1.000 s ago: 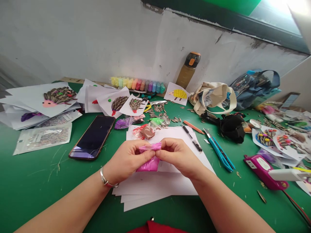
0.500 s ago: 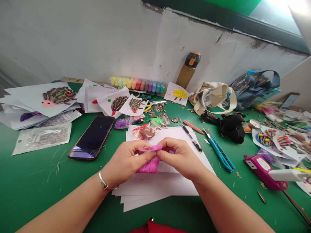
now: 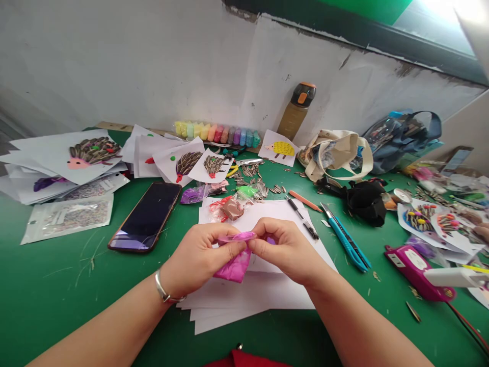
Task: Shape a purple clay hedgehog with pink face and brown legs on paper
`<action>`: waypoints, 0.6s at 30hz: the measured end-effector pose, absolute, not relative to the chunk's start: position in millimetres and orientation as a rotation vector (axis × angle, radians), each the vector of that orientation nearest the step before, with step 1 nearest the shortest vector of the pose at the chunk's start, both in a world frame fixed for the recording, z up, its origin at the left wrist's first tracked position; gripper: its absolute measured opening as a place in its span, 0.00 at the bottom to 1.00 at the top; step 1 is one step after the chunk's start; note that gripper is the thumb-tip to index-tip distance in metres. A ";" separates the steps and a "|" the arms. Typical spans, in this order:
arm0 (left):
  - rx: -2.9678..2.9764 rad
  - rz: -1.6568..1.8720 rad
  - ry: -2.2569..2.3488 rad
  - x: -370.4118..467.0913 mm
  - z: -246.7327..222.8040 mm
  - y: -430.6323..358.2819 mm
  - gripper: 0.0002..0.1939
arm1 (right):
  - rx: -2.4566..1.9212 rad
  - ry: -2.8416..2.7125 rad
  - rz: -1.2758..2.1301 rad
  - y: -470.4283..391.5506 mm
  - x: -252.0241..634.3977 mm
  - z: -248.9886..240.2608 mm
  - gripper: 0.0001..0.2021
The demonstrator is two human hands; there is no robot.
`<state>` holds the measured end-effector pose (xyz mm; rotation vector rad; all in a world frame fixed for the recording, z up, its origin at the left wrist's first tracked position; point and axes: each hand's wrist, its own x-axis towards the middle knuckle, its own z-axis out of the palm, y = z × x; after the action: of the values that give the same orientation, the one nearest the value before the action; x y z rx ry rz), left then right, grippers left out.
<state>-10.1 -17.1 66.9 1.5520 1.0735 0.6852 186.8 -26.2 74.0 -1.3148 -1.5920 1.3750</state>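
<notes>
A bright pink packet of modelling clay [image 3: 234, 268] hangs between my two hands, above a stack of white paper [image 3: 263, 293]. My left hand [image 3: 198, 257] pinches its upper left edge between thumb and fingers. On the other side, my right hand [image 3: 282, 250] has thumb and fingertips closed on the upper right edge. A bit of purple shows by the right fingers; I cannot tell what it belongs to. Just beyond the hands, a packet of brown clay [image 3: 232, 209] lies on the paper, with a black pen [image 3: 303, 219] at the right.
Left lies a phone [image 3: 147, 216], near a bag of small beads [image 3: 69, 216]. To the right are a blue utility knife [image 3: 346, 237] and a magenta glue gun [image 3: 418, 272]. Seed hedgehog pictures [image 3: 187, 163], scattered seeds [image 3: 250, 173] and a bottle [image 3: 296, 112] are behind. Another person's hand [image 3: 482, 220] shows far right.
The pink packet's lower part has swung down a little and shows more of its front. Both hands keep their pinch in almost the same place.
</notes>
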 end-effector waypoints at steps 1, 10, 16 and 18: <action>1.558 0.683 1.080 -10.4 67.1 -17.1 0.15 | -1.303 -1.604 1.390 -26.2 187.3 74.1 0.04; 1.584 0.643 1.045 -8.2 65.8 -15.8 0.16 | -1.316 -1.605 1.359 -29.5 186.4 75.6 0.04; 1.658 0.640 1.042 -9.4 67.1 -15.9 0.17 | -1.304 -1.601 1.427 -26.9 188.3 74.8 0.04; 1.668 0.640 1.049 -9.6 68.2 -16.6 0.16 | -1.261 -1.608 1.477 -26.3 189.8 75.2 0.05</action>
<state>-9.6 -16.6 68.2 1.6681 1.0493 0.6396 189.8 -26.3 75.2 -1.2605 -1.6081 1.4766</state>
